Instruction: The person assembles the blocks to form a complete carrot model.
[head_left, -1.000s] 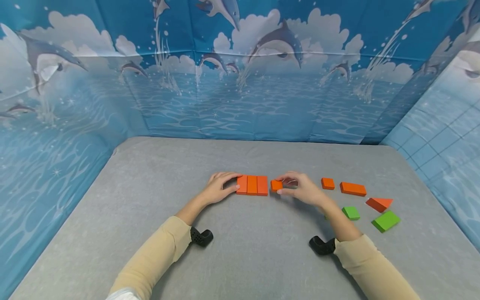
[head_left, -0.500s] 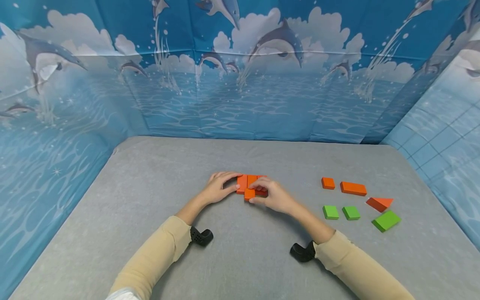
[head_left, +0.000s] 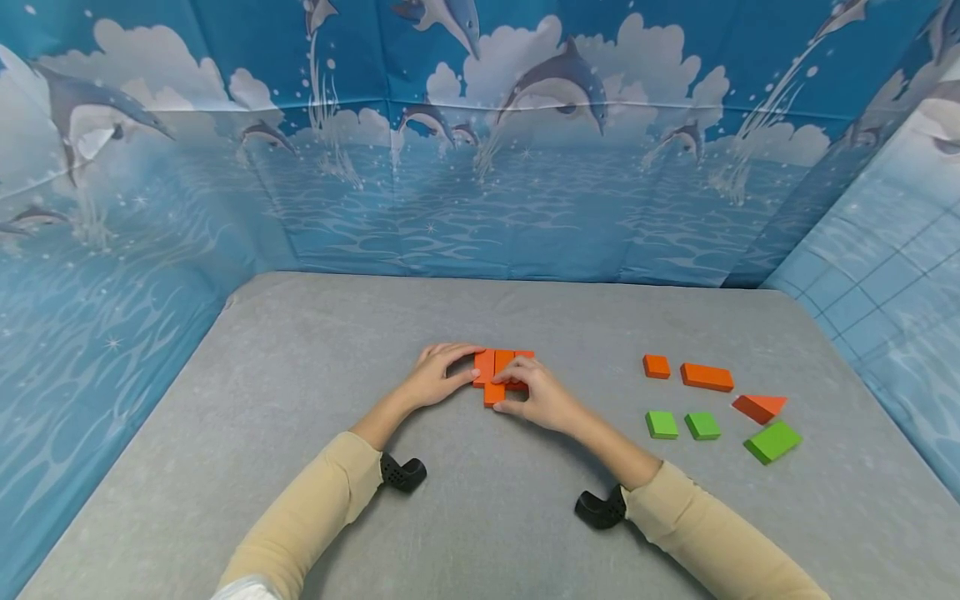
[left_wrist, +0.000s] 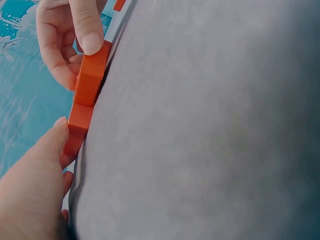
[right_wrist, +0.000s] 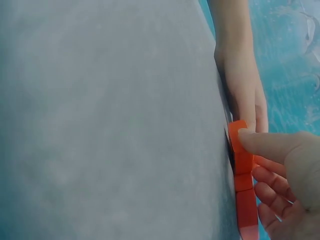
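Three orange-red rectangular blocks (head_left: 483,367) stand side by side in a row on the grey table. My left hand (head_left: 431,379) holds the leftmost one, fingertips at its far corner and thumb at its near corner. A small orange square block (head_left: 493,395) is at the row's near side, around where the left and middle blocks meet. My right hand (head_left: 543,396) pinches this square block between thumb and fingers and covers much of the right-hand block. In the left wrist view, the right thumb lies on the square block (left_wrist: 91,82), which overlaps the row behind it.
Off to the right lie another orange square block (head_left: 656,367), an orange rectangular block (head_left: 707,377) and a red-orange triangular block (head_left: 760,408). Nearer are two small green blocks (head_left: 662,425) and a larger green block (head_left: 772,442). A dolphin-print curtain (head_left: 450,217) surrounds the table's back and sides.
My right hand has carried the small orange square block leftward from the row's right end to its near side, then slightly nearer and left. The left hand has stayed in place.
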